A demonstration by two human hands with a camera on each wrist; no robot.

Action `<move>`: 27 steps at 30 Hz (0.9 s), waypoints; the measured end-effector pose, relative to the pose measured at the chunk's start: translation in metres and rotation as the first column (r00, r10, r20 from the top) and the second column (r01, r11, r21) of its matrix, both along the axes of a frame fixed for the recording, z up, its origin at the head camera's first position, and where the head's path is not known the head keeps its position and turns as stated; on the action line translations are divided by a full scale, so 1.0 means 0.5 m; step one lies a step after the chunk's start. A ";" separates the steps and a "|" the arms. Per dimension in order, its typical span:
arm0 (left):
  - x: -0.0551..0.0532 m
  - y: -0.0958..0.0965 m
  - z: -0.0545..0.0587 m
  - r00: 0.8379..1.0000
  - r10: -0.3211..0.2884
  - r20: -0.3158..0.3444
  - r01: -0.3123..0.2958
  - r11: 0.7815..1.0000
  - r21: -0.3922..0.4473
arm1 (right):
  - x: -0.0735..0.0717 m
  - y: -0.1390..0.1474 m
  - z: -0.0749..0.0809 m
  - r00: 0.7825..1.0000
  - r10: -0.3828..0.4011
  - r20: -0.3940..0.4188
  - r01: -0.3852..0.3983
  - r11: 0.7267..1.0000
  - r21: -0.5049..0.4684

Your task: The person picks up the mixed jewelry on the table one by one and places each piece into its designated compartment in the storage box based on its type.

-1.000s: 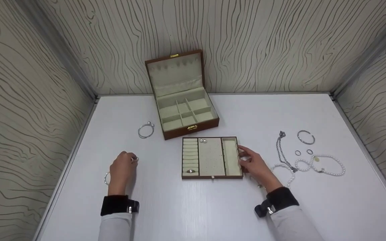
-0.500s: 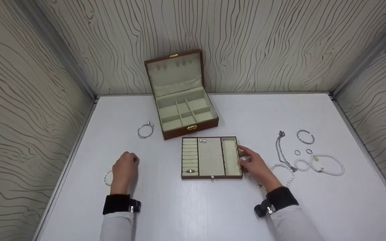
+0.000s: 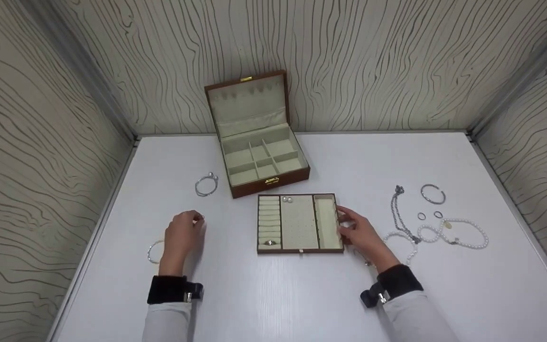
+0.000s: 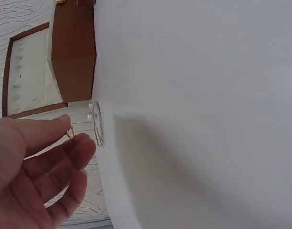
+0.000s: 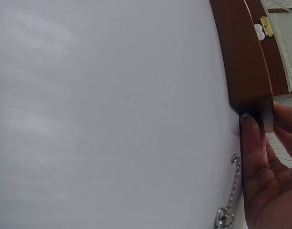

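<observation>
My left hand (image 3: pixel 182 232) pinches a small gold-coloured ring (image 4: pixel 71 133) between thumb and fingertip, above the table left of the jewelry tray (image 3: pixel 300 250). The tray has a ring-roll section with one ring (image 3: pixel 270 242) in its front slot. Two pearl earrings (image 3: pixel 287 200) sit at the back of its middle panel. At the tray's right side, my right hand (image 3: pixel 361 235) grips the end wall; in the right wrist view the fingers (image 5: pixel 253 138) are against the brown corner. Partly behind the left hand lies a bracelet (image 3: pixel 153 252).
Behind the tray stands an open brown jewelry box (image 3: pixel 271 186) with divided compartments. A silver bracelet (image 3: pixel 206 185) lies left of it. At right are a chain (image 3: pixel 396 211), a bangle (image 3: pixel 433 194), two rings (image 3: pixel 438 214) and a pearl necklace (image 3: pixel 486 237).
My left hand has moved a little right and away from me with the ring, uncovering more of the bracelet behind it. The right hand and the tray have stayed in place.
</observation>
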State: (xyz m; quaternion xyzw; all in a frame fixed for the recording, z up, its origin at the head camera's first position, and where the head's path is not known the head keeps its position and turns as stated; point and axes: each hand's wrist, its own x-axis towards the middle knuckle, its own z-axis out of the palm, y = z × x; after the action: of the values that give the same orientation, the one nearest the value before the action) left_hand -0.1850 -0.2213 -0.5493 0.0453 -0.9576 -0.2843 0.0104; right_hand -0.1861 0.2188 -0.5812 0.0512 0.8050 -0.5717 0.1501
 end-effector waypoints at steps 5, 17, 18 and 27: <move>-0.002 0.024 0.022 0.998 -0.024 -0.058 0.029 0.996 0.083 | 0.001 0.001 0.001 1.000 0.007 -0.010 -0.007 1.000 -0.005; 0.016 0.104 0.051 0.968 -0.209 -0.140 0.233 0.954 0.190 | 0.001 0.001 0.000 1.000 0.015 -0.006 -0.015 1.000 0.001; 0.017 0.109 0.051 0.962 -0.230 -0.148 0.257 0.947 0.194 | 0.001 0.001 0.000 1.000 0.016 -0.004 -0.016 1.000 0.005; 0.019 0.157 0.049 0.907 -0.399 -0.136 0.421 0.877 0.233 | 0.000 -0.001 0.001 1.000 0.006 0.006 -0.006 1.000 0.002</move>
State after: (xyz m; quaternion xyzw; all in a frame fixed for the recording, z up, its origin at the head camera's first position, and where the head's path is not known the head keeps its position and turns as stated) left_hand -0.1752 -0.1428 -0.5248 -0.1695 -0.8992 -0.4031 -0.0160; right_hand -0.1861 0.2184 -0.5807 0.0507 0.8053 -0.5702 0.1543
